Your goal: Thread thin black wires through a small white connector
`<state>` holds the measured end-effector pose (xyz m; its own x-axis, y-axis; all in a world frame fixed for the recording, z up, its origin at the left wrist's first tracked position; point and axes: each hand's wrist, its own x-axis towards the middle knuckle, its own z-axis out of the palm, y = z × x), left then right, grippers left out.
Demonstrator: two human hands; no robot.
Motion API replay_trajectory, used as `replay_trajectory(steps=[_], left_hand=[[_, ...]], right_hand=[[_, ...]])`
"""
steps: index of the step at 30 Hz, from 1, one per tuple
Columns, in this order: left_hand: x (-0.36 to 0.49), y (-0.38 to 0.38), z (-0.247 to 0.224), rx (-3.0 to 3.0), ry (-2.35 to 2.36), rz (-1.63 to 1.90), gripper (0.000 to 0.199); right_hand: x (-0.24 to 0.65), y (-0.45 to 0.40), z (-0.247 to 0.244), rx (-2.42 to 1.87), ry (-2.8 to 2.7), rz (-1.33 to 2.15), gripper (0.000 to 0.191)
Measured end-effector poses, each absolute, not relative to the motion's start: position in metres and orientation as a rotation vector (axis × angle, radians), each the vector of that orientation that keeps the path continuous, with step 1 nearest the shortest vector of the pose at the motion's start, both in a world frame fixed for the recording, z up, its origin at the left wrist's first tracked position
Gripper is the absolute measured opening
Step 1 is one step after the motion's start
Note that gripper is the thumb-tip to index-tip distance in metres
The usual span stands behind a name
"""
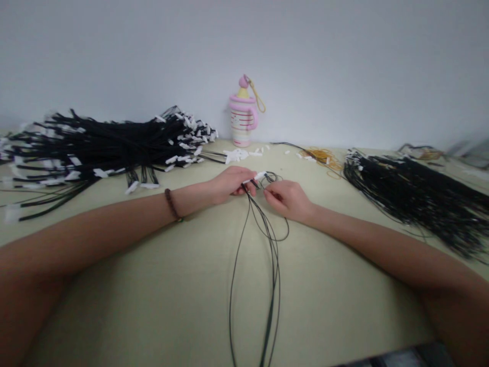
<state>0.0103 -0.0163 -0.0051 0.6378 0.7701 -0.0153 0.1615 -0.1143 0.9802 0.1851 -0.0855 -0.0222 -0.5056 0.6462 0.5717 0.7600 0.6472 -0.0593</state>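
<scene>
Pale green worktop (171,295), seen from above, meets a plain grey-white wall (344,66). Two bare arms reach in from either side, and their hands meet near the middle.

The left hand (232,181), its wrist circled by a dark beaded bracelet (172,204), grips a few thin black wires (269,318) close to a small white piece (261,176) near its fingertips. The right hand (289,198) is just beside it, fingers curled in, and appears to pinch the same wires where they loop; exactly which strand is too small to tell. Below the hands, the wires hang in long loose curves towards the near edge.

How far along things are can only be judged from the surroundings. On the left lies a thick heap of black cables (103,142), many tipped with white ends. On the right, a broad spread of black strands (420,196) has fewer visible white tips. The wires in hand look partway through being handled, with ends close together and lengths untidy. Small white pieces (237,155) and yellow loops (323,158) lie loose at the back, near a pink-and-white cup (241,122).
</scene>
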Motion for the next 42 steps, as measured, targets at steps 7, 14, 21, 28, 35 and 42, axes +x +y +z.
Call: replay_trajectory(steps=[7,14,21,28,35,42], left_hand=[[0.0094,-0.0158,-0.0044,1.625,0.761,0.588,0.025],[0.0097,-0.0189,-0.0015,1.629,0.751,0.574,0.023],[0.0094,-0.0175,-0.0033,1.638,0.735,0.569,0.023],[0.009,-0.017,-0.0033,1.625,0.737,0.57,0.024],[0.0091,-0.0159,-0.0042,1.629,0.739,0.566,0.023],[0.0096,-0.0188,-0.0022,1.632,0.754,0.574,0.023]], right_hand=[[0.1846,-0.086,-0.0221,-1.124,-2.322,-0.296,0.023],[0.1832,-0.0866,-0.0212,-1.129,-2.312,-0.291,0.021],[0.1827,-0.0871,-0.0198,-1.138,-2.316,-0.275,0.022],[0.1828,-0.0864,-0.0207,-1.138,-2.313,-0.272,0.022],[0.1829,-0.087,-0.0204,-1.144,-2.322,-0.276,0.022],[0.1819,-0.0875,-0.019,-1.2,-2.313,-0.263,0.022]])
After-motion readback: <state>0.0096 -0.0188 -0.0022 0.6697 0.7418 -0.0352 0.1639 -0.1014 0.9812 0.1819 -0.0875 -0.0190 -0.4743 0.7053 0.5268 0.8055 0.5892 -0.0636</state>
